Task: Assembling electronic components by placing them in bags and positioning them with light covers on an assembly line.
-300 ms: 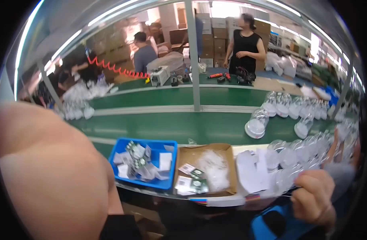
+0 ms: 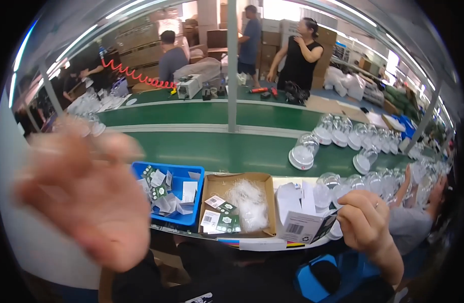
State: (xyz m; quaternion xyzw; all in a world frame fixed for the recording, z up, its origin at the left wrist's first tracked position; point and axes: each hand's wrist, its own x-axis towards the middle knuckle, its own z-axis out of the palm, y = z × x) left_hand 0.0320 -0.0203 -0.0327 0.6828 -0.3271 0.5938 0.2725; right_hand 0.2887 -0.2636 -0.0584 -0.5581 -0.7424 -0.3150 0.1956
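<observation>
My right hand (image 2: pixel 366 222) pinches the edge of a folded card (image 2: pixel 298 226), white with a green printed side, in front of the white papers (image 2: pixel 291 198). My left hand (image 2: pixel 85 202) is raised close to the camera at the left. Its palm shows bare, with the fingers apart and smeared by motion. Just beyond it stands a blue bin (image 2: pixel 198 203) with small folded cards. Beside the bin, a shallow cardboard tray (image 2: pixel 268 183) contains flat green and white cards (image 2: pixel 227 222) and a heap of clear thin plastic (image 2: pixel 247 202).
Clear domes on white bases (image 2: pixel 303 152) stand on the green conveyor (image 2: pixel 191 146) and in rows at the right. A grey post (image 2: pixel 232 70) rises beyond it. At the right edge, another person's arms (image 2: pixel 434 194) reach among the domes. Several people stand farther back.
My left arm has drawn back, bringing the hand into view. My right hand has moved slightly up and left, and the folded card now shows in it. The whole view has shifted.
</observation>
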